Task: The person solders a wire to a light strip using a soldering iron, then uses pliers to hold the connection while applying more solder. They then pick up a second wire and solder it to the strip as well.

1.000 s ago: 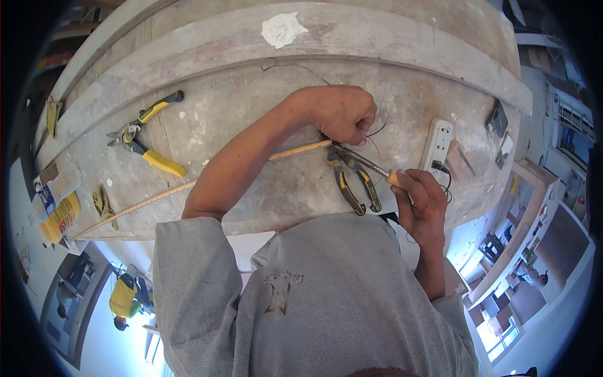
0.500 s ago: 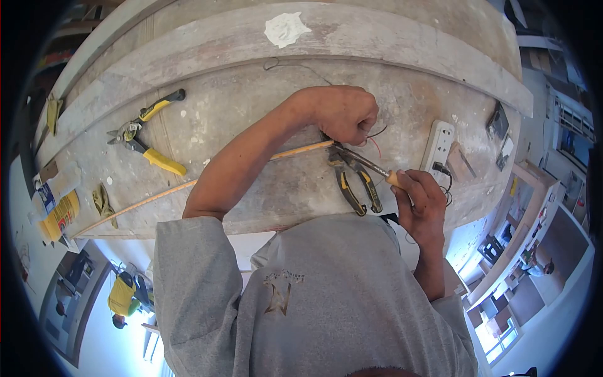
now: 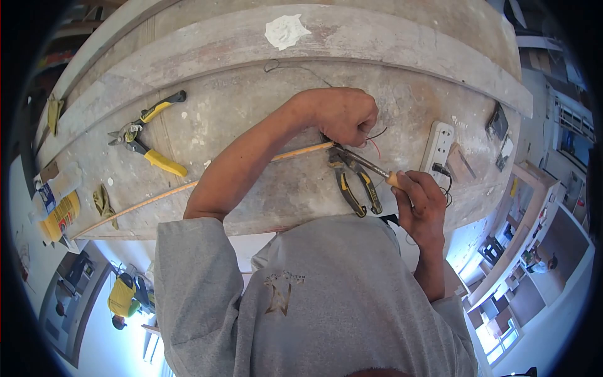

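Observation:
My left hand [image 3: 347, 117] is closed over the right end of a long thin orange strip [image 3: 245, 164], pinching thin wires; a dark end and a red end [image 3: 375, 147] stick out beside its fingers. Between finger and thumb, my right hand [image 3: 422, 207] holds a tool with a light wooden handle [image 3: 394, 180], perhaps a soldering iron. Its metal shaft points up-left to the strip's end, just below my left hand. Black and yellow pliers [image 3: 353, 182] lie under that shaft, handles spread. The exact contact at the tip is too small to tell.
Snips [image 3: 135, 129] lie on the worn table [image 3: 251, 81] at left. A white power strip [image 3: 440, 146] with a plug sits at right, near a dark phone-like object [image 3: 498, 121]. Bottles [image 3: 58, 195] stand far left. Two people [image 3: 122, 295] [image 3: 541, 264] are in the background.
Both hands and the tool hold nearly the same position. In the right background, the other person has shifted slightly.

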